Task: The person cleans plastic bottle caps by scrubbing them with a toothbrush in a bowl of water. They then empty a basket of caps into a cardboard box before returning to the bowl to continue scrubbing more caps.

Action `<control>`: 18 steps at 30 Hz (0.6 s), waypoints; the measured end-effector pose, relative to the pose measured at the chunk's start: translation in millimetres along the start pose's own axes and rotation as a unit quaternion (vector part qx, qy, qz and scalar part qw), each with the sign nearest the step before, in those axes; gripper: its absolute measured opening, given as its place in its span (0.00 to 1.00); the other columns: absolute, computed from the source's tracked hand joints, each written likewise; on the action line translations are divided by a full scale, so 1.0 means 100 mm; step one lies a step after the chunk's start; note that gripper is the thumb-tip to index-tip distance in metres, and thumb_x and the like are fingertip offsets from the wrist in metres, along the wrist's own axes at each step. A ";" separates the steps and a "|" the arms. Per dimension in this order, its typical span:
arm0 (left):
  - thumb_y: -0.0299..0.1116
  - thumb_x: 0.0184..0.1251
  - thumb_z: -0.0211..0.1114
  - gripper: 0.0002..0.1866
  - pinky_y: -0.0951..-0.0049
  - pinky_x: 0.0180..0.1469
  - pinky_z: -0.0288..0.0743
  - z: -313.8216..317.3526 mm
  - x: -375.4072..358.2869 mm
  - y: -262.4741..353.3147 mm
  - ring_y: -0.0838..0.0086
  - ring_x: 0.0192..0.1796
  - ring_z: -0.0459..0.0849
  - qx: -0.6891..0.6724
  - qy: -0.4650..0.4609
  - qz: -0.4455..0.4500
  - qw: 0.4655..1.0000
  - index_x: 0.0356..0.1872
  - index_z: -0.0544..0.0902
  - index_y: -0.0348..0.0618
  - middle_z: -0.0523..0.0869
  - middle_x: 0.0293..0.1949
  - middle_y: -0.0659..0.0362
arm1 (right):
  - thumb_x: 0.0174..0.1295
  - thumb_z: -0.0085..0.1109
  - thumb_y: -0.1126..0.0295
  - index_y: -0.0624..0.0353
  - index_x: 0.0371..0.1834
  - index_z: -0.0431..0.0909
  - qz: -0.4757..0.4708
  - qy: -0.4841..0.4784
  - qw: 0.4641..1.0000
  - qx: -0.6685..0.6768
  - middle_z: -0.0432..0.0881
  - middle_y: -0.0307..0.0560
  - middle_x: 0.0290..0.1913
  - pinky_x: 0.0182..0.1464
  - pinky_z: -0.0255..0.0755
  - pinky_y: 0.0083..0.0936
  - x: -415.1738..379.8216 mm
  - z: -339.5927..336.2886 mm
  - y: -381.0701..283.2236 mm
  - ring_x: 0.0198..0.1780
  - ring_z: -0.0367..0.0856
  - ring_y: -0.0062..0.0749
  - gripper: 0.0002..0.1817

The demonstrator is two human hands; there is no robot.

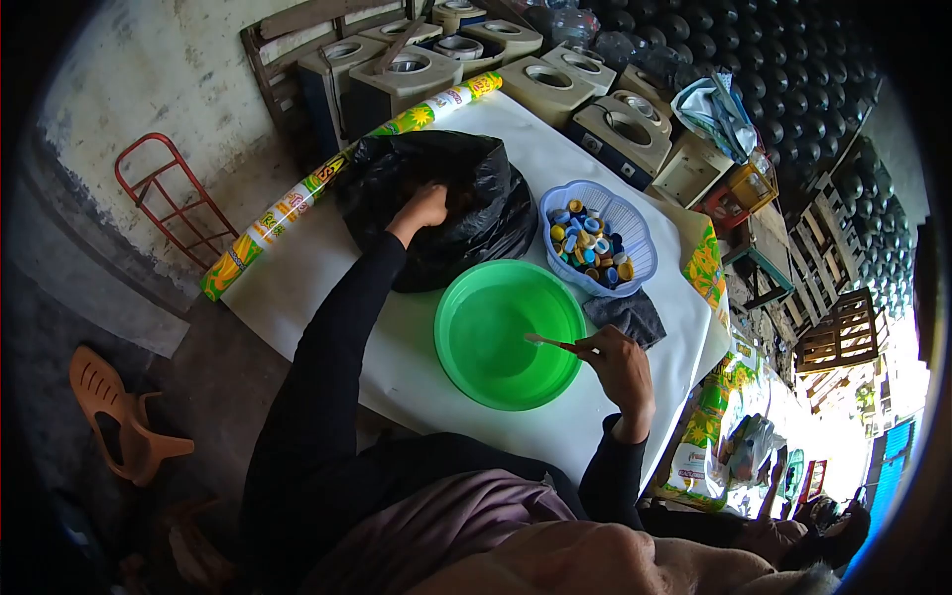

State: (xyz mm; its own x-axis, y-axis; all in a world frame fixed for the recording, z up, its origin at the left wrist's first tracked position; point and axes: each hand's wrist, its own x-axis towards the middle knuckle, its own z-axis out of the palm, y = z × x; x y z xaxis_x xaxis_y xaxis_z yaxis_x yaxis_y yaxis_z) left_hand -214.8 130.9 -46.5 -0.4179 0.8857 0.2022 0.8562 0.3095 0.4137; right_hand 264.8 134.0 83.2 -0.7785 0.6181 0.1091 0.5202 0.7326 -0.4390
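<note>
A black plastic bag [496, 233] stands open on the white-covered table. My left hand [426, 206] reaches into its mouth; the fingertips are hidden in the dark inside. In my right hand [620, 372] is a toothbrush [555, 343], held by its handle, its head over the right side of a green basin [476, 367]. The basin seems to hold clear liquid. Behind it at the right, a light blue plastic basket [635, 233] holds many bottle caps [587, 243] in blue, yellow and other colours. A dark grey cloth [633, 315] lies beside the basket.
A rolled printed sheet [297, 203] runs along the table's left edge. Beige and dark boxes with round openings [620, 134] stand behind the table. A red metal frame [174, 193] leans at the wall, and an orange plastic chair [124, 426] is at the lower left. Another person is at the lower right.
</note>
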 end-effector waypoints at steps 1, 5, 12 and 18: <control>0.33 0.66 0.62 0.21 0.53 0.69 0.70 0.02 -0.02 0.04 0.41 0.68 0.72 0.007 -0.016 0.040 0.999 0.61 0.81 0.44 0.77 0.64 0.39 | 0.60 0.69 0.66 0.51 0.40 0.91 0.005 -0.001 1.000 0.002 0.83 0.40 0.37 0.39 0.75 0.34 0.01 0.01 -0.01 0.37 0.85 0.39 0.07; 0.41 0.78 0.45 0.27 0.37 0.71 0.61 0.38 0.21 0.13 0.41 0.78 0.54 0.063 -0.146 -0.059 0.985 0.76 0.63 0.65 0.54 0.81 0.50 | 0.59 0.71 0.66 0.52 0.40 0.91 0.012 -0.002 1.000 0.010 0.83 0.42 0.35 0.39 0.75 0.34 0.02 0.05 -0.05 0.37 0.84 0.38 0.08; 0.40 0.77 0.46 0.26 0.38 0.70 0.63 0.57 0.50 0.35 0.43 0.76 0.57 0.103 -0.164 -0.063 0.979 0.76 0.65 0.64 0.57 0.79 0.50 | 0.61 0.70 0.64 0.51 0.40 0.91 0.004 0.011 1.000 0.006 0.83 0.40 0.36 0.37 0.74 0.35 0.03 0.04 -0.03 0.35 0.84 0.39 0.08; 0.40 0.77 0.47 0.26 0.39 0.68 0.64 0.60 0.58 0.38 0.44 0.74 0.59 0.111 -0.162 -0.055 0.979 0.75 0.66 0.62 0.59 0.77 0.50 | 0.61 0.70 0.61 0.53 0.40 0.90 0.000 0.019 1.000 -0.002 0.82 0.40 0.35 0.36 0.74 0.34 -0.01 0.02 -0.05 0.35 0.84 0.38 0.10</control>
State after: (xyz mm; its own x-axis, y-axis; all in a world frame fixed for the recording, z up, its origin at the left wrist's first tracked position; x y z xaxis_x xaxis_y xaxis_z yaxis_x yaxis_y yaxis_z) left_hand -188.3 214.5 -72.7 -0.4236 0.8951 -0.1391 0.8714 0.4446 0.2073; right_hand 262.5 129.2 84.0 -0.7646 0.6282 0.1436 0.5212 0.7340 -0.4354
